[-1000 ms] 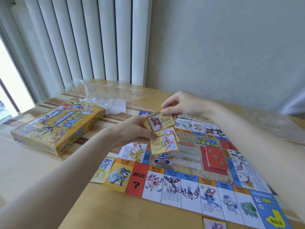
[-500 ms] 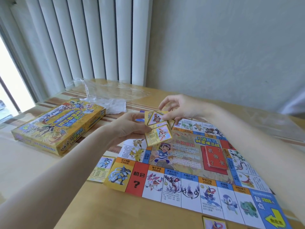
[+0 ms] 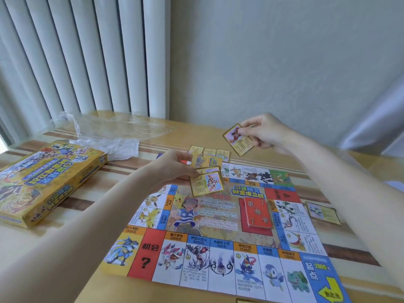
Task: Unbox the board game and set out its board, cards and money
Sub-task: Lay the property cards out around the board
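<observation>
Fingers of the right hand (image 3: 260, 133) pinch one card (image 3: 238, 139) at upper right, likely for laying beside the board (image 3: 220, 232); left hand (image 3: 172, 169) grips the remaining cards (image 3: 206, 182) at centre.

Board (image 3: 218, 248) looks like thin printed paper, flat, slight sheen, fold creases visible; box (image 3: 43, 182) is printed cardboard, glossy yellow finish; single card (image 3: 238, 139) pinched in right hand (image 3: 263, 133) looks like thin card stock with shiny, foil-like face and gold border; fan of cards (image 3: 206, 182) in left hand (image 3: 172, 169) same stock, same gloss; red deck (image 3: 258, 212) on board is matt-looking card; clear wrap (image 3: 113, 125) is thin crinkled transparent plastic, shiny; table (image 3: 65, 270) surface smooth, light wood look, glossy with reflections; blinds (image 3: 76, 51) smooth matt vertical slats; wall (image 3: 273, 51) matt, faintly textured paint.
</observation>
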A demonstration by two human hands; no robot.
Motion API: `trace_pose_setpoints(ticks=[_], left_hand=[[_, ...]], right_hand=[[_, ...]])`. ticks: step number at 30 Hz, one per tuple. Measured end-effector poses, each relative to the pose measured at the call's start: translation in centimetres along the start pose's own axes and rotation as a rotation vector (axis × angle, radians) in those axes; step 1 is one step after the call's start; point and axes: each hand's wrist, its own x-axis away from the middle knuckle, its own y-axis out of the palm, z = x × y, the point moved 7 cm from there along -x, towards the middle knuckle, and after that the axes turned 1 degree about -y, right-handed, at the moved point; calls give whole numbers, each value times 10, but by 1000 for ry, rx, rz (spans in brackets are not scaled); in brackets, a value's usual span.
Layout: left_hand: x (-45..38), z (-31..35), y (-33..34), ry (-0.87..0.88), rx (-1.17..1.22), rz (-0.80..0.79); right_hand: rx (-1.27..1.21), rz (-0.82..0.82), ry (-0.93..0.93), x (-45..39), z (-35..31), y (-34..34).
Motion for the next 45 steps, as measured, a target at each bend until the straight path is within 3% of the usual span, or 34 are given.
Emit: trace_pose_setpoints(ticks=[2, 5, 7, 14, 17, 22, 25, 26, 28, 30, 34, 39, 45], left_hand=[[-9, -2, 1, -21, 7, 34], [-22, -1, 2, -27, 52, 68], [-32, 0, 4, -36, 67, 68], [-56, -3, 17, -37, 105, 29], [-59, -4, 22, -26, 105, 9], [-57, -7, 25, -11, 112, -1], [-55, -5, 28, -3, 85, 3], [-54, -4, 30, 4, 74, -11], [-50, 0, 34, 21, 67, -45], [-45, 4, 36, 33, 89, -64], [-32, 1, 29, -5, 127, -54], [-16, 5, 22, 6, 291, -20], [8, 22, 28, 83, 312, -38]], right_hand=[[154, -14, 31, -8, 17, -13], [738, -192, -65, -23, 37, -3], [970, -305, -124, -33, 49, 15], [1152, -404, -202, -59, 74, 37], [1082, -356, -279, -56, 79, 43], [932, -241, -239, -47, 88, 40], [618, -77, -201, -45, 70, 26], [465, -84, -187, -44, 60, 24], [186, -293, -116, -33, 44, 36], [100, -402, -111, -21, 31, 45], [-9, -171, -212, -18, 17, 24], [-200, -193, -236, 10, 15, 26], [-372, -218, -178, 33, 11, 27]])
